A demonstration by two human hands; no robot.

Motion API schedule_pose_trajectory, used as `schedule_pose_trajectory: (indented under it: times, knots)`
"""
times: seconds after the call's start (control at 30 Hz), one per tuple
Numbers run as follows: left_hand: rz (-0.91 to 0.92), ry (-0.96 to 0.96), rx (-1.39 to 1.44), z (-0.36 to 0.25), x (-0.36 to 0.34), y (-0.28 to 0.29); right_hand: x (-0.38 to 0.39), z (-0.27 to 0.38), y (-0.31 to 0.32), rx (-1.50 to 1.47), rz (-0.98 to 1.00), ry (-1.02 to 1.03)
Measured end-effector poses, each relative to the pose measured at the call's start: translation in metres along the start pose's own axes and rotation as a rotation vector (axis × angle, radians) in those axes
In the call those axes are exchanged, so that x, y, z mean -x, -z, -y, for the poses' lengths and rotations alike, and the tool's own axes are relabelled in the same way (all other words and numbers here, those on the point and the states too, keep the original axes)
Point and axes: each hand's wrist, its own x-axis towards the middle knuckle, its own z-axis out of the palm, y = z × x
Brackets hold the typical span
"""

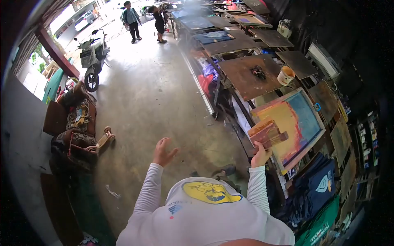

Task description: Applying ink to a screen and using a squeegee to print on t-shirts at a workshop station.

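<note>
My right hand grips an ink-stained squeegee, its wooden body smeared orange and brown. It is held over the lower left part of a screen-printing frame. That frame's mesh is coloured yellow, red and blue, and it lies tilted on the workbench. Whether the squeegee touches the mesh I cannot tell. To the left, my left hand hovers above the concrete floor, fingers apart and nothing in it.
A dark board carries a stained tub and a dark crumpled lump. Dark blue shirts hang at the lower right. On the left stand a worn sofa and a motorcycle. Two people stand at the far end.
</note>
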Motion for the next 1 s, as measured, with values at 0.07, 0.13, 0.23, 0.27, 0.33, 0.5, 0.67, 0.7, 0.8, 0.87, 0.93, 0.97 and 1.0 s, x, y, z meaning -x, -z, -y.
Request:
schedule_pose_trajectory:
  times: [0.07, 0.13, 0.23, 0.27, 0.33, 0.5, 0.67, 0.7, 0.8, 0.87, 0.93, 0.97, 1.0]
  knots:
    - [-0.030, 0.058, -0.059, 0.010, 0.011, 0.004, 0.010, -0.008, -0.005, 0.033, -0.021, -0.013]
    - [-0.023, 0.064, -0.031, 0.010, 0.012, -0.001, 0.014, -0.011, -0.006, 0.084, 0.034, -0.099]
    - [0.023, 0.047, -0.007, -0.003, 0.000, -0.016, 0.012, -0.009, -0.008, 0.076, 0.043, -0.073]
    - [0.061, 0.017, -0.007, -0.011, -0.007, -0.021, 0.010, -0.006, -0.008, 0.070, 0.018, -0.095]
    - [0.091, 0.030, 0.031, -0.030, -0.023, -0.031, 0.002, 0.001, -0.011, 0.028, 0.006, -0.051]
    - [0.042, -0.130, -0.260, -0.069, -0.063, -0.053, -0.030, 0.019, -0.006, 0.009, -0.030, -0.026]
    - [0.136, -0.058, -0.154, -0.093, -0.103, -0.092, -0.086, 0.021, 0.014, -0.021, -0.072, 0.033]
    - [0.128, -0.077, -0.150, -0.099, -0.111, -0.104, -0.096, 0.027, 0.028, -0.007, -0.006, -0.046]
    - [0.175, -0.100, -0.130, -0.120, -0.132, -0.138, -0.134, 0.029, 0.048, 0.034, -0.094, -0.025]
    - [0.185, -0.161, -0.088, -0.138, -0.149, -0.161, -0.156, 0.037, 0.066, 0.062, -0.064, -0.095]
    - [0.183, -0.186, -0.074, -0.154, -0.164, -0.181, -0.176, 0.039, 0.076, 0.024, -0.080, -0.102]
    - [0.181, -0.202, -0.062, -0.161, -0.170, -0.189, -0.184, 0.039, 0.079, 0.027, -0.081, -0.105]
    - [0.183, -0.197, -0.063, -0.167, -0.174, -0.196, -0.193, 0.037, 0.082, 0.008, -0.088, -0.083]
